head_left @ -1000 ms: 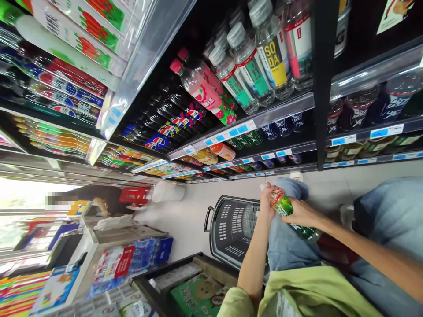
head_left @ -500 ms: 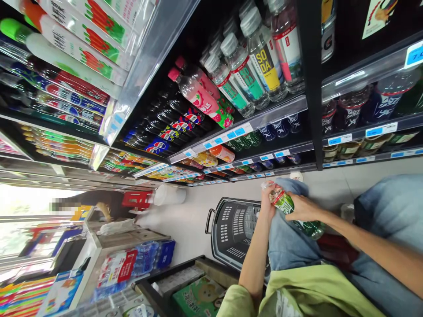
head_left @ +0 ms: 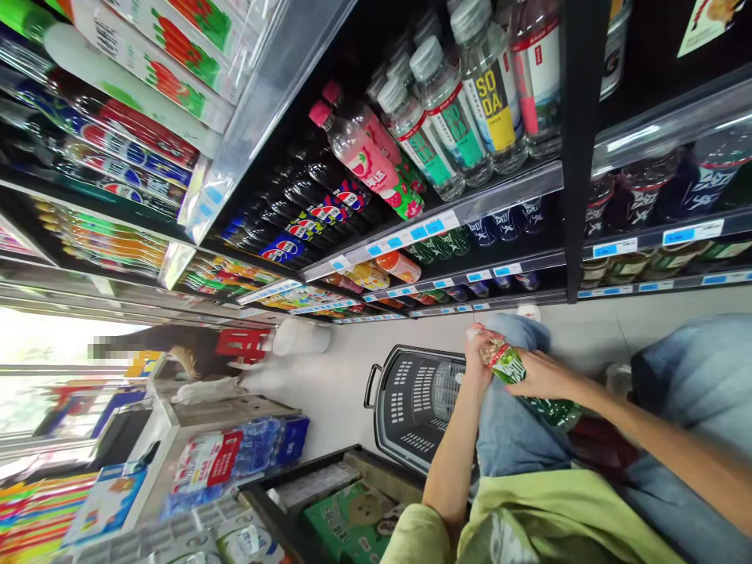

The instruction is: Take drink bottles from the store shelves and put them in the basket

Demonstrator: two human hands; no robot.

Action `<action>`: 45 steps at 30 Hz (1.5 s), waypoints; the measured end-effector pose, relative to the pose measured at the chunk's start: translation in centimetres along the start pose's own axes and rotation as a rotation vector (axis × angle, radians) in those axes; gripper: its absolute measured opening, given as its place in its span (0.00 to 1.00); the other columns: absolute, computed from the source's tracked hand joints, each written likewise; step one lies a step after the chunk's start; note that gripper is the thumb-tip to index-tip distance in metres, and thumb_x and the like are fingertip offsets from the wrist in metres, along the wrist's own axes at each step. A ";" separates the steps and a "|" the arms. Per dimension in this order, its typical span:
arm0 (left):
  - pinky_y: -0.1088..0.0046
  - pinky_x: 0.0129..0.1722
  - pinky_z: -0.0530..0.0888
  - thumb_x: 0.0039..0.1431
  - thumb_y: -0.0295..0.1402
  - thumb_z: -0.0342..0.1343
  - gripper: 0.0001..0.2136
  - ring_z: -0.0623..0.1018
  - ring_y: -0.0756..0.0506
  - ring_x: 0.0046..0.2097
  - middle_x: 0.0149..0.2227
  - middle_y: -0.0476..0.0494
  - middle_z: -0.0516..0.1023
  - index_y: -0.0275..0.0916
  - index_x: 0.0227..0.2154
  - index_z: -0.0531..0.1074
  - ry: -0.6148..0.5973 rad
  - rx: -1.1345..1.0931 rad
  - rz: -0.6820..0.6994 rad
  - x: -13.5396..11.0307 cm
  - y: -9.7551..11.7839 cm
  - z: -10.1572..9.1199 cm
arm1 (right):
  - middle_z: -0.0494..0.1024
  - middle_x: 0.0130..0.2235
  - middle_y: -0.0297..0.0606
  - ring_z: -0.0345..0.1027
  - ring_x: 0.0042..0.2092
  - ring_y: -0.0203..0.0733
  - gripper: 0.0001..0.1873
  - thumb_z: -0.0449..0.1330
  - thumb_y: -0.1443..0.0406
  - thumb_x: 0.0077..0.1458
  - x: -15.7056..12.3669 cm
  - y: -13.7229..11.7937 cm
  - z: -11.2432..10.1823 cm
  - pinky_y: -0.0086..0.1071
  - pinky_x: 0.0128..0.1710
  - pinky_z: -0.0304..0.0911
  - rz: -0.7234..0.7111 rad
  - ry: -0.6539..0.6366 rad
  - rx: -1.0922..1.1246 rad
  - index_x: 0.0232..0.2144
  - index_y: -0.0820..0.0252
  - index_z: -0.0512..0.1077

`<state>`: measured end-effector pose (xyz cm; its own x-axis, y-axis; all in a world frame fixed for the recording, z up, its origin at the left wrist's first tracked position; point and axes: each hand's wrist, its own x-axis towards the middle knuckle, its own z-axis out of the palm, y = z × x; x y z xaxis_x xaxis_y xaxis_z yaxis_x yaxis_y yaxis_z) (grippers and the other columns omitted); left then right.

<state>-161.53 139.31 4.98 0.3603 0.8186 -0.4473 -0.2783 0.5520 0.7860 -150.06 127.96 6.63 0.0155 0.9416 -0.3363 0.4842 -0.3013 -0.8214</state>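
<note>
Two bare hands are gripping a green bottle [head_left: 508,366], which is slanting between them above the person's jeans [head_left: 511,446]. The left hand [head_left: 479,352] is holding the neck end, its fingers closed around it; the right hand [head_left: 546,377] is clasping the body, with the base sticking out below its fingers. A grey basket [head_left: 405,439] is sitting on the floor just left of the left fingers. Beyond both sets of fingers, shelves [head_left: 505,188] are holding rows of drinks [head_left: 432,149]. Far left of the fingers, another person [head_left: 197,345] is leaning near a white bucket [head_left: 301,337].
</note>
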 end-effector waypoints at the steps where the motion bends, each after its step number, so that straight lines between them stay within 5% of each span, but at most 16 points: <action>1: 0.68 0.39 0.74 0.36 0.32 0.69 0.22 0.79 0.46 0.29 0.24 0.55 0.74 0.42 0.36 0.68 -0.002 0.028 0.001 -0.1 0.0 0.1 | 0.83 0.43 0.50 0.79 0.45 0.61 0.28 0.66 0.57 0.51 -0.2 -0.1 0.2 0.40 0.40 0.65 0.040 0.017 -0.079 0.52 0.61 0.69; 6: 0.70 0.35 0.72 0.37 0.33 0.69 0.20 0.80 0.44 0.31 0.25 0.53 0.75 0.42 0.34 0.67 0.043 0.109 0.002 -0.2 0.1 0.8 | 0.83 0.45 0.59 0.80 0.48 0.66 0.33 0.63 0.61 0.52 -0.8 -1.1 0.2 0.41 0.41 0.64 0.107 0.054 -0.311 0.59 0.66 0.65; 15: 0.70 0.35 0.74 0.38 0.35 0.72 0.21 0.81 0.45 0.31 0.25 0.53 0.76 0.41 0.35 0.69 0.035 0.112 -0.009 0.1 0.2 1.1 | 0.81 0.48 0.61 0.78 0.49 0.67 0.37 0.65 0.60 0.49 0.0 -0.4 -0.7 0.42 0.42 0.65 0.095 0.024 -0.221 0.60 0.69 0.65; 21: 0.68 0.41 0.77 0.38 0.37 0.73 0.22 0.79 0.48 0.30 0.25 0.55 0.74 0.41 0.36 0.69 0.024 -0.013 -0.012 0.3 0.1 0.2 | 0.80 0.35 0.35 0.74 0.38 0.47 0.19 0.69 0.60 0.46 0.7 1.0 0.0 0.33 0.35 0.64 -0.046 -0.089 0.358 0.41 0.58 0.72; 26: 0.70 0.37 0.75 0.40 0.36 0.73 0.22 0.78 0.48 0.28 0.24 0.57 0.70 0.41 0.34 0.67 0.017 -0.069 -0.063 0.6 0.2 -0.9 | 0.78 0.28 0.33 0.72 0.28 0.41 0.19 0.69 0.56 0.51 0.0 0.2 0.4 0.32 0.28 0.69 0.234 -0.341 0.916 0.42 0.56 0.71; 30: 0.71 0.37 0.74 0.39 0.36 0.73 0.21 0.78 0.49 0.29 0.24 0.57 0.69 0.41 0.33 0.66 0.022 -0.086 -0.060 0.8 0.1 -1.2 | 0.80 0.28 0.37 0.75 0.27 0.42 0.16 0.67 0.56 0.57 -0.3 -0.6 0.1 0.32 0.28 0.73 0.361 -0.399 1.058 0.43 0.57 0.70; 37: 0.73 0.37 0.71 0.39 0.33 0.70 0.20 0.74 0.51 0.29 0.24 0.58 0.67 0.42 0.31 0.64 0.061 -0.093 -0.048 1.1 0.2 -0.9 | 0.81 0.30 0.39 0.73 0.27 0.42 0.24 0.69 0.47 0.55 0.6 -0.7 0.1 0.31 0.26 0.68 0.336 -0.377 0.912 0.43 0.58 0.72; 42: 0.73 0.37 0.72 0.37 0.33 0.69 0.20 0.73 0.51 0.28 0.23 0.58 0.68 0.42 0.31 0.64 0.077 -0.059 -0.024 1.4 0.7 -0.7 | 0.78 0.30 0.36 0.73 0.33 0.44 0.25 0.69 0.43 0.51 0.6 -0.1 -1.1 0.30 0.30 0.63 0.117 -0.270 0.396 0.32 0.58 0.72; 45: 0.72 0.37 0.72 0.36 0.33 0.68 0.18 0.72 0.51 0.27 0.22 0.57 0.68 0.42 0.30 0.65 0.095 -0.010 0.011 1.6 1.1 -0.5 | 0.80 0.32 0.38 0.75 0.38 0.50 0.25 0.72 0.47 0.48 0.2 0.2 -1.9 0.33 0.34 0.63 0.065 -0.173 0.120 0.37 0.58 0.74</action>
<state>-161.73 141.28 4.87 0.2708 0.8360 -0.4773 -0.2906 0.5437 0.7874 -148.35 128.33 7.28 -0.1117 0.8831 -0.4556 0.3791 -0.3859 -0.8410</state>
